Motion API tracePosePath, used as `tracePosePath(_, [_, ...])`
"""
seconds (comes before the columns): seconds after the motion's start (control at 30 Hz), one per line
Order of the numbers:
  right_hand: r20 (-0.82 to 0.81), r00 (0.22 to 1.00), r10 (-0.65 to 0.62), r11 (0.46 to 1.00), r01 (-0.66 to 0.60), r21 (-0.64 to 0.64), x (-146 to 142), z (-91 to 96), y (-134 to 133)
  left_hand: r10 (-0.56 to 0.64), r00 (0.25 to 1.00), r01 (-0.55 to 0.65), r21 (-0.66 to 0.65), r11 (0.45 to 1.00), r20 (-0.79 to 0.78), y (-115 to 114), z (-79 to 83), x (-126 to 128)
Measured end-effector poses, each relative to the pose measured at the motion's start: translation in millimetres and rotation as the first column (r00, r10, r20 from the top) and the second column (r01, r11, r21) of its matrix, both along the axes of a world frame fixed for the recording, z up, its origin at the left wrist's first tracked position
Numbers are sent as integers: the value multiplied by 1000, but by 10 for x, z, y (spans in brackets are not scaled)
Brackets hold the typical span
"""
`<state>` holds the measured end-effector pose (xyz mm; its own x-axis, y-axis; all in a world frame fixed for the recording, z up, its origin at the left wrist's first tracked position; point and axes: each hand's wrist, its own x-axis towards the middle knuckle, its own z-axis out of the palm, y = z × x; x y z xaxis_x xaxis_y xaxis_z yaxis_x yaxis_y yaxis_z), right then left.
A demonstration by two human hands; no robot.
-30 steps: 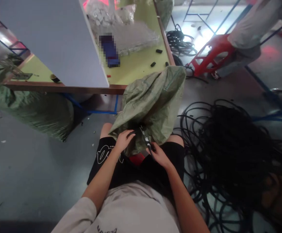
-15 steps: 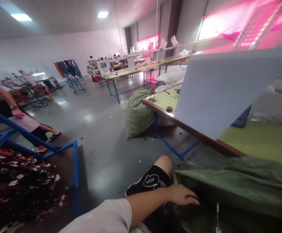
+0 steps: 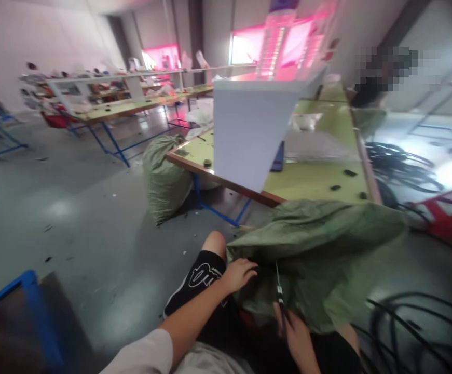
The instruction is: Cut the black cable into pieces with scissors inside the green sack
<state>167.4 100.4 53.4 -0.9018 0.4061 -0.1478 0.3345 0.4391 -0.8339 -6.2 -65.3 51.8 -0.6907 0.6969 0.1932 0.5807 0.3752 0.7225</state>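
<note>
A green woven sack (image 3: 319,249) lies over my lap and leans against the table edge. My left hand (image 3: 239,274) rests on the sack's near edge with its fingers curled onto a dark object I cannot make out. My right hand (image 3: 299,340) is closed round the handles of a slim metal tool like scissors or cutters (image 3: 278,293), whose tip points up at the sack. I sit low, in black shorts (image 3: 200,283).
A green-topped table (image 3: 311,176) with a white upright panel (image 3: 251,132) stands ahead. A second full green sack (image 3: 165,179) sits by its left leg. Black cables (image 3: 408,322) lie on the floor at right, beside a red stool (image 3: 449,215). More tables stand further back.
The view has swung from looking far left back toward the table and lap. My right hand with the tool has come back into sight. My left hand stays on the sack's edge.
</note>
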Motion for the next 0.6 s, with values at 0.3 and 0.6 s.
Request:
tracePosePath(0.3, [12, 1000, -25, 995, 26, -92, 38, 61, -27, 198, 956, -244, 212, 946, 219, 62, -131, -182])
tracePosePath(0.6, [59, 996, 63, 989, -55, -135, 28, 29, -38, -109, 988, 96, 120, 988, 107, 75, 10, -38])
